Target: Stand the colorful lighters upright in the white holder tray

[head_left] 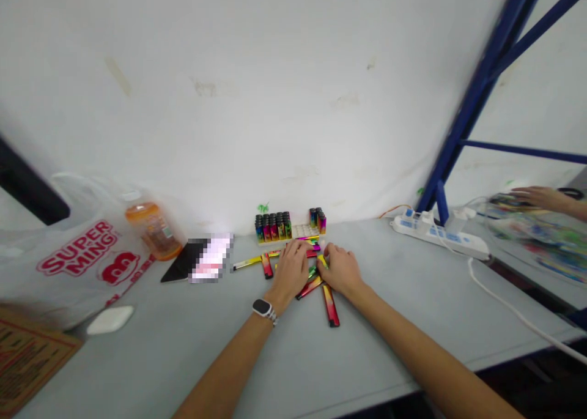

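Both my hands rest side by side on a heap of slim coloured lighters (pixel 329 304) lying loose on the grey table (pixel 394 321). My left hand (pixel 293 271), with a watch on its wrist, has its fingers curled down over the lighters. My right hand (pixel 338 270) is also curled, fingers closed on the pile; what each pinches is hidden. Just behind them stands a white tray (pixel 306 230) with upright lighters (pixel 273 226) filling its left end and a few at its right end.
A phone (pixel 198 260), an orange-lidded jar (pixel 154 229), a printed plastic bag (pixel 87 254) and a white case (pixel 110 320) lie left. A power strip (pixel 435 234) with a white cable sits right, by a blue frame (pixel 477 95). Another person's hand (pixel 541 196) works far right.
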The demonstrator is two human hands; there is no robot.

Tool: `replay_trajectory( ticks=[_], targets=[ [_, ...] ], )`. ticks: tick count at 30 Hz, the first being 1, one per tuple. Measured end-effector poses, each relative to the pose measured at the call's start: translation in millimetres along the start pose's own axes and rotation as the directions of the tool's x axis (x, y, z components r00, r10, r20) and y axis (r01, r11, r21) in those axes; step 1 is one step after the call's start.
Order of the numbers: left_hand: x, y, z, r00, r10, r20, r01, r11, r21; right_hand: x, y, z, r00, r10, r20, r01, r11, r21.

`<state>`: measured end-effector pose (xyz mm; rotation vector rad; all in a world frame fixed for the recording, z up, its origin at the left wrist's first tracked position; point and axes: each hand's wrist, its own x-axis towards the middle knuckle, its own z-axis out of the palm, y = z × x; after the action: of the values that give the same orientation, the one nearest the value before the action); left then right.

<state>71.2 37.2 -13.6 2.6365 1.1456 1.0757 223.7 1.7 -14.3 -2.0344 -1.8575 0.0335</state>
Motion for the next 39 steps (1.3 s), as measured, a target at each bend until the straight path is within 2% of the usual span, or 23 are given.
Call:
replay_trajectory(
  ticks=[6, 9, 12, 15, 18, 20, 22, 24, 28, 29, 31, 34, 39],
  targets=[
    [-2.0, -7.8, -11.7, 0.997, -0.039, -0.067, 0.035, 0.998, -0.059, 9.4, -2.1, -4.1, 1.0, 0.019, -0.018, -0.019, 1.0, -0.005],
    [-3.0, -8.9, -16.9, 0.996, -0.034, -0.077, 0.027, 0.996, -0.088, 9.9, -3.9, -9.1, 0.999, 0.008, -0.05, -0.002, 0.991, 0.131],
    [-4.2, -10.6, -22.3, 0.997, 0.02, -0.071, -0.027, 0.994, -0.103, 12.0, -9.8, -10.1, 0.992, -0.078, -0.096, 0.105, 0.938, 0.329],
    [-5.0, -14.1, -27.8, 0.995, 0.09, -0.048, -0.093, 0.994, -0.065, 16.7, -20.8, -5.6, 0.982, -0.144, -0.123, 0.189, 0.756, 0.627],
    [-5.5, -19.4, -32.5, 0.995, 0.096, -0.035, -0.097, 0.995, -0.023, 19.2, -33.2, -0.9, 0.996, -0.076, -0.045, 0.076, 0.475, 0.877],
    [-6.0, -22.8, -34.5, 0.997, 0.073, -0.028, -0.073, 0.997, -0.002, 17.7, -38.7, 0.4, 0.999, -0.033, 0.03, -0.018, 0.312, 0.95],
    [-7.0, -24.5, -34.8, 0.999, 0.041, -0.018, -0.041, 0.999, 0.0, 13.8, -40.4, 1.2, 0.999, -0.025, 0.042, -0.036, 0.198, 0.98],
    [-8.5, -23.5, -32.9, 1.0, 0.029, 0.004, -0.029, 0.999, -0.023, 8.8, -39.1, 2.5, 1.0, -0.021, -0.02, 0.024, 0.202, 0.979],
    [-11.4, -14.0, -25.9, 0.989, 0.116, 0.092, -0.11, 0.991, -0.075, -0.1, -35.3, 5.3, 0.973, -0.016, -0.232, 0.213, 0.46, 0.862],
    [-11.7, -11.3, -24.7, 0.986, 0.135, 0.1, -0.128, 0.989, -0.074, -1.4, -35.1, 5.4, 0.962, -0.027, -0.272, 0.248, 0.508, 0.825],
    [-12.0, -6.9, -24.0, 0.986, 0.145, 0.08, -0.141, 0.988, -0.061, -2.9, -35.3, 5.0, 0.949, -0.043, -0.312, 0.284, 0.545, 0.789],
    [-11.8, -4.8, -27.0, 0.99, 0.136, 0.026, -0.134, 0.988, -0.077, -3.5, -36.2, 4.6, 0.955, -0.003, -0.297, 0.258, 0.507, 0.823],
    [-11.9, -9.2, -32.3, 0.995, 0.069, -0.073, -0.084, 0.969, -0.232, -7.4, -39.7, 2.7, 0.976, 0.044, -0.213, 0.182, 0.368, 0.912]
  ],
)
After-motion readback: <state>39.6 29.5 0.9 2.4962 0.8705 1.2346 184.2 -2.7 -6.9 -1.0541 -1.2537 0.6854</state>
